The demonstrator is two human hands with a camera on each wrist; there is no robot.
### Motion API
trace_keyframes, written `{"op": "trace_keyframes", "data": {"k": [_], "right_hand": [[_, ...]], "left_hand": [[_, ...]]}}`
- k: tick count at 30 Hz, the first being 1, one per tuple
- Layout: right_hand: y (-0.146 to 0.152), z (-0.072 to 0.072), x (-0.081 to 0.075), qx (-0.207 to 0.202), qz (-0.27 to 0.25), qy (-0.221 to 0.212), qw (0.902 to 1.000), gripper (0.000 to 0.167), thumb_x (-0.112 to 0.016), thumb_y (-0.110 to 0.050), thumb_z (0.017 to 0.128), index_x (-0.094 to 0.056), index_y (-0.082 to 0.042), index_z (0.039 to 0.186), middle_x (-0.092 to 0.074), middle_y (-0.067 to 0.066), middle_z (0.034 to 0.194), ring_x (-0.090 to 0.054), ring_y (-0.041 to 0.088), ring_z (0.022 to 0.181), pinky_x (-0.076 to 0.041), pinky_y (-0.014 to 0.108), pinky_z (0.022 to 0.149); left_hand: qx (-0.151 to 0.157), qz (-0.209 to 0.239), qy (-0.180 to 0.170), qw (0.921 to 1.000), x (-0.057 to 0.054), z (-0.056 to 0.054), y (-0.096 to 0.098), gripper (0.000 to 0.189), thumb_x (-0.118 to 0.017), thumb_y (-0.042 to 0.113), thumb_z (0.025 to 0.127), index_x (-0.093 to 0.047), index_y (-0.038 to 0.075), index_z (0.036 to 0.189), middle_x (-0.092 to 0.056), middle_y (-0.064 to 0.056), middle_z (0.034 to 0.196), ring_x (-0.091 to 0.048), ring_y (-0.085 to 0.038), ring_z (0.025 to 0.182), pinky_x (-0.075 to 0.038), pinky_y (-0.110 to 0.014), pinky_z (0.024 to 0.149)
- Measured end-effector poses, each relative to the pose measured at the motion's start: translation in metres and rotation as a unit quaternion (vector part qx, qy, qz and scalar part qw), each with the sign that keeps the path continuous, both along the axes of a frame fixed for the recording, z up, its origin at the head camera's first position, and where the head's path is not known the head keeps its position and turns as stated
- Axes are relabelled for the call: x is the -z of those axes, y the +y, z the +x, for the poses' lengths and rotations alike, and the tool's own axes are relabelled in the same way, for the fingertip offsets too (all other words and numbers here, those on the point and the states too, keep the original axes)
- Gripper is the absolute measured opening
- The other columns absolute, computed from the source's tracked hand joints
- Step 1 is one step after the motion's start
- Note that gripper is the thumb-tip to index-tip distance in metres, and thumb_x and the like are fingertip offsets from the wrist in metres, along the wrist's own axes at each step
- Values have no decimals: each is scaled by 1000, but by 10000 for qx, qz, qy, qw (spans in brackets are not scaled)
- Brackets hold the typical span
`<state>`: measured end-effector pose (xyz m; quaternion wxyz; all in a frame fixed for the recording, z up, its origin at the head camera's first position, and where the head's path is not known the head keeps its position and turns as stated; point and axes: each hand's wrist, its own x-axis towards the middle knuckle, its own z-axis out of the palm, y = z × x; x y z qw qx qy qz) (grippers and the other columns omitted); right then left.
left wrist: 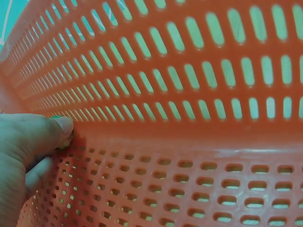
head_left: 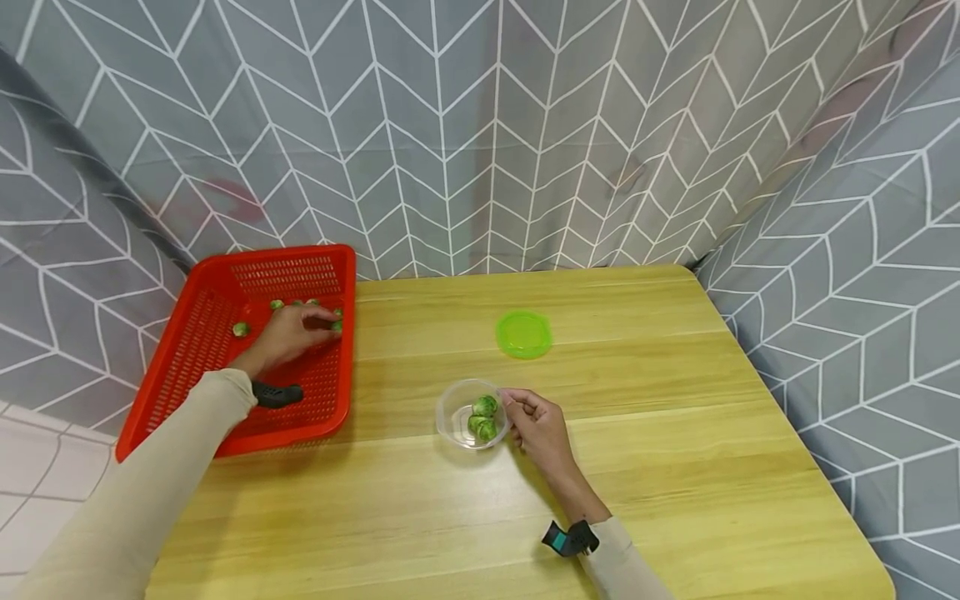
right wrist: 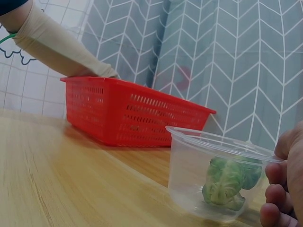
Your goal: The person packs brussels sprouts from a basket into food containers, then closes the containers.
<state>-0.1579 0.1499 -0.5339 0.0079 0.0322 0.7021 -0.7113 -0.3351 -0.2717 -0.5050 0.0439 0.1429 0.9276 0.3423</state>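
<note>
Inside the red plastic basket (head_left: 213,292), my left hand (head_left: 292,333) is at the right wall and pinches a Brussels sprout (head_left: 337,326) between thumb and fingers. In the left wrist view the thumb mostly hides that sprout (left wrist: 66,142). More Brussels sprouts (head_left: 240,329) lie on the basket's floor, mostly toward the back. My right hand (head_left: 542,429) pinches the right rim of a clear round plastic tub (head_left: 444,417), which stands upright on the table. Green Brussels sprouts (right wrist: 223,182) sit together in the tub, on its right side.
A translucent green lid (head_left: 523,335) lies flat on the wooden table (head_left: 675,400), behind the tub. Grey patterned curtains (head_left: 465,150) hang behind and at both sides of the table. The basket stands at the table's left, its walls rising around my left hand.
</note>
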Motion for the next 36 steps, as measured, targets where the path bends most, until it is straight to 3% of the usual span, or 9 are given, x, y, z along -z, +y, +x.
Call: {"op": "trace_keyframes", "data": {"k": [4,11,18,24,28,32,36], "right_hand": [[0,0,0,-20,-9,1,10000,24,-67,-27,99,-75,-8,110,-59,9,71,-50,13,52,-41,20,43],[2,0,-3,-55,-35,-133,9999,26,-66,-27,99,-74,-5,112,-59,9,71,-50,13,52,-40,20,43],[3,-1,-6,-205,-11,-375,9991,28,-61,-17,102,-70,3,119,-59,11,71,-50,15,53,-41,22,44],[2,0,-4,-120,-49,-240,9996,30,-65,-22,101,-71,1,118,-60,9,71,-50,13,52,-41,21,43],[1,1,-3,-58,-55,-140,9999,32,-67,-28,99,-73,-1,116,-60,8,71,-50,12,51,-41,20,43],[0,1,-3,-53,-46,-46,10000,33,-68,-30,98,-73,-3,114,-60,8,70,-50,11,51,-40,20,42],[1,2,-3,-47,-32,-24,10000,31,-68,-30,98,-74,-4,113,-59,7,69,-50,11,51,-40,20,42]], "left_hand": [[-26,27,-59,10000,-5,3,0,36,-78,23,91,-72,5,121,-70,-16,120,-63,-30,108,-50,-41,93],[-183,22,-70,9998,-14,10,-3,39,-79,29,89,-73,8,121,-71,-15,120,-61,-29,110,-48,-24,84],[-333,58,-160,9993,-23,19,-7,45,-79,41,88,-73,14,123,-68,-12,127,-56,-30,117,-45,-42,92],[-590,277,-463,9968,-35,30,-4,47,-78,46,87,-72,18,124,-64,-9,132,-56,-25,113,-50,-29,82],[-585,473,-593,9954,-41,36,-3,49,-78,48,86,-72,18,125,-61,-9,136,-54,-24,119,-49,-24,81],[-619,617,-563,9946,-46,44,-3,50,-78,49,85,-72,19,125,-61,-7,137,-52,-23,121,-50,-23,79],[-673,640,-407,9948,-49,53,-3,49,-78,52,84,-73,22,123,-63,-5,135,-53,-20,113,-50,-24,72]]}}
